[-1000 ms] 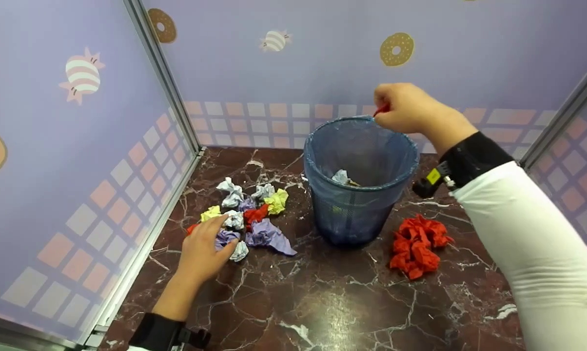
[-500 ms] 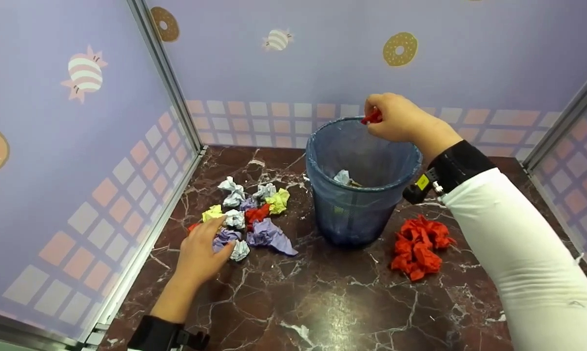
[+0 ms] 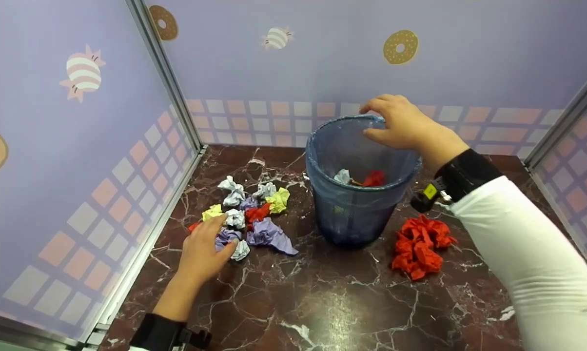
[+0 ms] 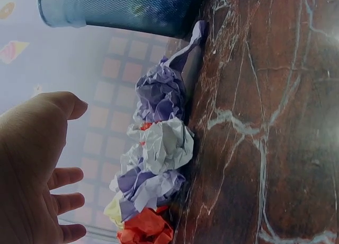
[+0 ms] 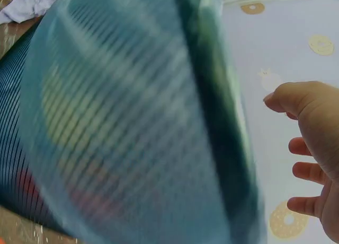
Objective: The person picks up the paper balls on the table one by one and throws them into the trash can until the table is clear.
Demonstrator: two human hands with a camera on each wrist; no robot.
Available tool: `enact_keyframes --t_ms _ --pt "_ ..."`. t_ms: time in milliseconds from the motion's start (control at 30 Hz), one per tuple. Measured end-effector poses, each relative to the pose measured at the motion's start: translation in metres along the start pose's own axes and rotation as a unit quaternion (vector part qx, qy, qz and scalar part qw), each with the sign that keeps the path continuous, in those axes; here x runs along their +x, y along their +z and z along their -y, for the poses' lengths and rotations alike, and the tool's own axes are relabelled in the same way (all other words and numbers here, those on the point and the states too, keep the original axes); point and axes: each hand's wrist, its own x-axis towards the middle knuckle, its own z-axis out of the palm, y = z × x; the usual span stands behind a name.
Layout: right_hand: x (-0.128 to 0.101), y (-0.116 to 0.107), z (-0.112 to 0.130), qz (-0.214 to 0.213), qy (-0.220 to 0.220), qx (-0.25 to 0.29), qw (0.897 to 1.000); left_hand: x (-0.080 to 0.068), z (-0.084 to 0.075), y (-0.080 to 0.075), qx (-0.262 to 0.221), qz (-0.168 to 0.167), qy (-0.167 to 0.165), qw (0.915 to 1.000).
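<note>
Over the back right rim of a blue mesh wastebasket point(image 3: 352, 214) with a thin liner, my right hand point(image 3: 401, 124) is spread with nothing in it. Inside the basket lie a red crumpled paper point(image 3: 374, 178) and a white crumpled paper point(image 3: 342, 176). My left hand point(image 3: 202, 251) hovers at the near left side of a pile of crumpled papers, fingers relaxed and empty. Closest to it are a purple paper point(image 3: 226, 237) and a white paper point(image 3: 241, 250). The left wrist view shows the white paper ball point(image 4: 168, 145) apart from the fingers.
A heap of red crumpled papers point(image 3: 420, 246) lies right of the basket. The left pile also has a yellow paper point(image 3: 277, 201) and a larger purple paper point(image 3: 270, 236). Patterned panels point(image 3: 293, 58) enclose the dark marbled table point(image 3: 332, 302) at the back and sides.
My right hand moved slightly left over the basket and let go of the red crumpled paper, which now lies inside. My left hand stayed by the pile.
</note>
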Motion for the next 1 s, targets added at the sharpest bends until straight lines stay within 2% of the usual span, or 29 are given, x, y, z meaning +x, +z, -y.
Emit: enact_keyframes --t_ms 167,233,300,400,467,600,733,900,1000 --pt "-0.022 -0.009 -0.019 -0.01 0.025 -0.012 1.0 0.005 -0.011 0.005 0.001 0.005 0.024 0.9997" --pt "-0.035 -0.013 -0.029 -0.02 0.035 -0.008 0.999 0.006 -0.018 0.008 0.0 0.018 0.028 0.9994" --pt "-0.048 -0.016 -0.041 -0.033 0.043 -0.004 0.999 0.007 -0.028 0.012 0.0 0.035 0.03 0.999" --pt "-0.07 -0.019 -0.057 -0.058 0.054 -0.001 0.997 0.006 -0.044 0.02 0.002 0.058 0.048 0.9971" --pt "-0.085 -0.018 -0.067 -0.058 0.07 -0.002 0.996 0.005 -0.054 0.027 0.008 0.067 0.065 0.9956" --pt "-0.115 -0.007 -0.082 -0.012 0.122 0.013 0.992 0.0 -0.073 0.04 0.018 0.076 0.101 0.9918" --pt "-0.143 0.018 -0.091 0.05 0.145 0.021 0.988 -0.005 -0.087 0.051 0.013 0.085 0.133 0.9874" --pt "-0.173 0.058 -0.095 0.112 0.165 0.021 0.98 -0.009 -0.095 0.057 0.0 0.084 0.155 0.9843" --pt "-0.19 0.082 -0.097 0.139 0.187 0.041 0.972 -0.009 -0.096 0.059 0.0 0.084 0.157 0.984"
